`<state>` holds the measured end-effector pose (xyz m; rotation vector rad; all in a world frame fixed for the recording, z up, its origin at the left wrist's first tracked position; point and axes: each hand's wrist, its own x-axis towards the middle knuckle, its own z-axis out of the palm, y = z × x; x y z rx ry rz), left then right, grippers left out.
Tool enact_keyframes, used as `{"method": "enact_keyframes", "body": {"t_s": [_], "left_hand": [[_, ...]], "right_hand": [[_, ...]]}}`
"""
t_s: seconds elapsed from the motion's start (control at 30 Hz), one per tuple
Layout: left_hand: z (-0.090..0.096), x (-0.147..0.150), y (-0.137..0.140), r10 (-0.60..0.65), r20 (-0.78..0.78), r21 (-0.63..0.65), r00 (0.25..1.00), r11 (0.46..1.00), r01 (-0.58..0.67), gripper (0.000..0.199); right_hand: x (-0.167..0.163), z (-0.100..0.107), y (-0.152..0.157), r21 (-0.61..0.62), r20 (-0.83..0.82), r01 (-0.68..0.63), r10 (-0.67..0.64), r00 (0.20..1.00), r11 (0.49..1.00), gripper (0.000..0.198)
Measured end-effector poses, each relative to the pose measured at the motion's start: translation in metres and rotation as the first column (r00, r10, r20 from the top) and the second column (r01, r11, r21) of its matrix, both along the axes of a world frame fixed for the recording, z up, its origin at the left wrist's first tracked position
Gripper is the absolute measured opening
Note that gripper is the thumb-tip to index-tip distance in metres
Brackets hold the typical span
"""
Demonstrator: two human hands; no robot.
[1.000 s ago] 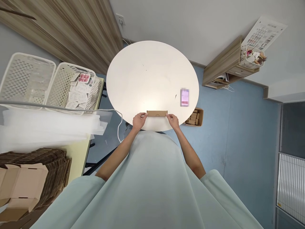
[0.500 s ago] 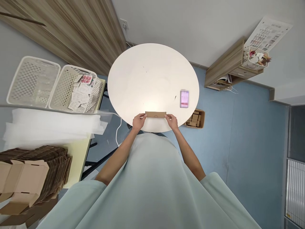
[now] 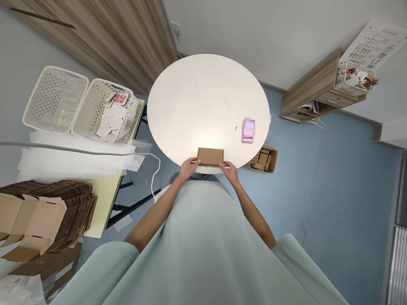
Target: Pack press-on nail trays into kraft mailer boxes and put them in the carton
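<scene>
A small brown cardboard box [image 3: 210, 156], closed, is at the near edge of the round white table [image 3: 203, 97]. My left hand [image 3: 189, 167] grips its left end, thumb at the front corner and fingers along the side. At the right end, my right hand [image 3: 230, 171] holds the box in the same way. The broad flat face of the box shows towards me. Whether its underside rests on the table or is slightly lifted, I cannot tell.
A blurred phone-like object [image 3: 248, 130] lies on the table's right side. On the floor, an open carton [image 3: 274, 161] holds several small boxes. To my left are two white baskets [image 3: 73, 123], white sheets [image 3: 73, 165] and a stack of flattened cardboard boxes [image 3: 74, 207]. A white cable [image 3: 140, 153] hangs there.
The box has tipped so that its broad face shows, where before only a narrow side did. Both hands have kept hold of its ends. The whole view has shifted slightly.
</scene>
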<state>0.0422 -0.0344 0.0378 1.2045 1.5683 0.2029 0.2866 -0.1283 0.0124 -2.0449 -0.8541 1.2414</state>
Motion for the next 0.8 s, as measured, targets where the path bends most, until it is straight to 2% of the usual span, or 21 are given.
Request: {"method": "enact_keyframes", "body": {"t_s": [0.2, 0.3, 0.47, 0.63, 0.8], "left_hand": [[-0.011, 0.012, -0.012, -0.057, -0.035, -0.037, 0.998, 0.998, 0.056, 0.045], [-0.011, 0.017, -0.024, -0.033, -0.041, -0.023, 0.999, 0.999, 0.033, 0.048], [-0.007, 0.032, -0.052, 0.044, 0.012, 0.063, 0.999, 0.997, -0.045, 0.043], [-0.009, 0.062, -0.087, 0.118, 0.182, 0.058, 0.976, 0.990, -0.131, 0.044], [-0.009, 0.100, -0.127, 0.098, 0.346, 0.051, 0.933, 0.991, -0.123, 0.045]], "right_hand": [[0.009, -0.009, -0.006, -0.030, 0.024, -0.026, 0.026, 0.999, 0.999, 0.038], [0.013, -0.012, -0.011, -0.026, -0.037, -0.006, 0.005, 0.999, 1.000, 0.037], [0.027, -0.014, -0.029, -0.039, -0.068, 0.081, -0.084, 0.994, 0.996, 0.042], [0.061, -0.005, -0.066, 0.011, -0.082, 0.130, -0.128, 0.988, 0.991, 0.048], [0.101, 0.015, -0.121, 0.030, -0.120, 0.138, -0.134, 0.984, 0.990, 0.049]]}}
